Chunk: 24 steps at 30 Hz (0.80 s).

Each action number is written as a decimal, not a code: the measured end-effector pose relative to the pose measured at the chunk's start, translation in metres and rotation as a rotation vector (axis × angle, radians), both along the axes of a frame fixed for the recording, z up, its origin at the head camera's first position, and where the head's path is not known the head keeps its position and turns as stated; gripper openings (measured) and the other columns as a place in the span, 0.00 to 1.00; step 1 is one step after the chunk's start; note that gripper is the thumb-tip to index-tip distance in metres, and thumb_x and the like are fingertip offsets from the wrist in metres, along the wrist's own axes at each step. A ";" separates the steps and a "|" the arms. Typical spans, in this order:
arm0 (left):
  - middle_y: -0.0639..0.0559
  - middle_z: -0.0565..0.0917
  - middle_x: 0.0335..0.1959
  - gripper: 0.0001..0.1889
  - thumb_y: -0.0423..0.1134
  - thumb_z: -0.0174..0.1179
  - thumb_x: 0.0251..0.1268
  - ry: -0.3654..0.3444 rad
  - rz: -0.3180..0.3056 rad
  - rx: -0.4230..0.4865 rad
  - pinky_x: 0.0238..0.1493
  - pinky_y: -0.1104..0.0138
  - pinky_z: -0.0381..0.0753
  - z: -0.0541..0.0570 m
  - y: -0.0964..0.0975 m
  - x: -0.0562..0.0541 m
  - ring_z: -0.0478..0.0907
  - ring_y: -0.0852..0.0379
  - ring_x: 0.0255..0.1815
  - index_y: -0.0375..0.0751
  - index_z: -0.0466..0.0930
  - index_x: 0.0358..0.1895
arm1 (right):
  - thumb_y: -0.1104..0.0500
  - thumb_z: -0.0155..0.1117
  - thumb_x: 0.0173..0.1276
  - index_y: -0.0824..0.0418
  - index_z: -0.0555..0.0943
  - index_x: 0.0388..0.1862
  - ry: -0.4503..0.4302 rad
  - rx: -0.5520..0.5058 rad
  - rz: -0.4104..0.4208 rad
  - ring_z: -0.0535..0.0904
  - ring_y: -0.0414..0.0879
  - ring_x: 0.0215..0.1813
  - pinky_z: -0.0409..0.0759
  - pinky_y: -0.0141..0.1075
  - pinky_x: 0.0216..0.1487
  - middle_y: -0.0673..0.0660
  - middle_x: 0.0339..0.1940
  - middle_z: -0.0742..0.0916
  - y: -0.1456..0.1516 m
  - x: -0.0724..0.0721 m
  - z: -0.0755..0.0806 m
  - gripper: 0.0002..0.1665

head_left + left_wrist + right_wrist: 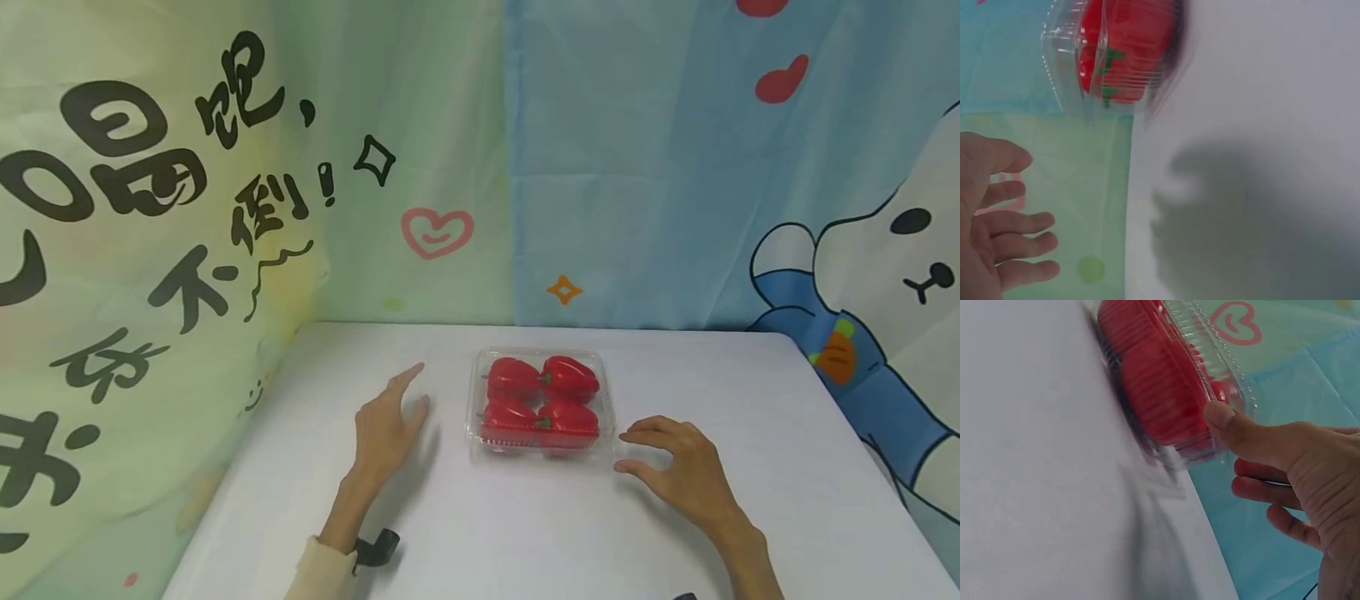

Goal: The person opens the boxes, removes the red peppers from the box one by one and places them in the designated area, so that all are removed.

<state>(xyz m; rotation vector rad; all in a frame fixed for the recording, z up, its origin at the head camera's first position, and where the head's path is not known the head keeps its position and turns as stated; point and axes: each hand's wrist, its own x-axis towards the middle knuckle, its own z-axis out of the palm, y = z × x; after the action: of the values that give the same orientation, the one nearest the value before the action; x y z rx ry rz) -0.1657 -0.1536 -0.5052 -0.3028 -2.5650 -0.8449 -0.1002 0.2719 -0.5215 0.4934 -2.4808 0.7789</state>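
Note:
A clear plastic clamshell box (474, 417) sits on the white table, holding several red bell peppers (570, 379) with green stems. My left hand (386, 429) hovers to the left of the box, fingers extended and thumb apart, holding nothing. On the other side, my right hand (678, 467) is close to the box's right edge, its thumb and fingers spread with a gap between them. The right wrist view shows the thumb (1235, 428) overlapping the box's side. In the left wrist view the box (1063, 50) is apart from the left fingers.
The white table (525, 533) reaches back to a printed curtain (615, 167), green with black lettering at left and blue with a cartoon bear at right. A black strap mount (377, 548) is on the left wrist, by a beige sleeve (322, 571).

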 end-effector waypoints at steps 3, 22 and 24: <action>0.42 0.93 0.40 0.26 0.39 0.69 0.74 0.022 -0.002 0.004 0.17 0.74 0.55 0.001 0.002 0.000 0.50 0.70 0.15 0.45 0.82 0.73 | 0.62 0.95 0.37 0.55 0.96 0.38 0.049 -0.018 0.020 0.84 0.45 0.43 0.74 0.23 0.49 0.47 0.41 0.93 -0.004 -0.001 0.000 0.24; 0.50 0.94 0.29 0.12 0.42 0.66 0.77 0.094 -0.040 0.148 0.32 0.67 0.84 0.024 0.052 0.017 0.84 0.57 0.24 0.47 0.91 0.57 | 0.66 0.94 0.39 0.54 0.96 0.33 0.011 0.063 -0.023 0.82 0.43 0.41 0.79 0.33 0.43 0.47 0.39 0.92 -0.013 0.000 0.002 0.20; 0.49 0.96 0.42 0.11 0.41 0.66 0.77 0.112 -0.063 0.173 0.43 0.61 0.91 0.025 0.059 0.019 0.93 0.53 0.38 0.46 0.92 0.54 | 0.66 0.94 0.39 0.54 0.96 0.34 0.013 0.078 -0.026 0.82 0.43 0.41 0.81 0.36 0.43 0.48 0.39 0.92 -0.015 0.000 0.003 0.20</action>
<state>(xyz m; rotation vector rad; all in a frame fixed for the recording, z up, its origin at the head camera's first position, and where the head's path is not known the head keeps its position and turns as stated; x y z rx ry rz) -0.1463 -0.0944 -0.4807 -0.3683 -2.3719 -1.0354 -0.1003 0.2573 -0.5186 0.4914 -2.5080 0.6688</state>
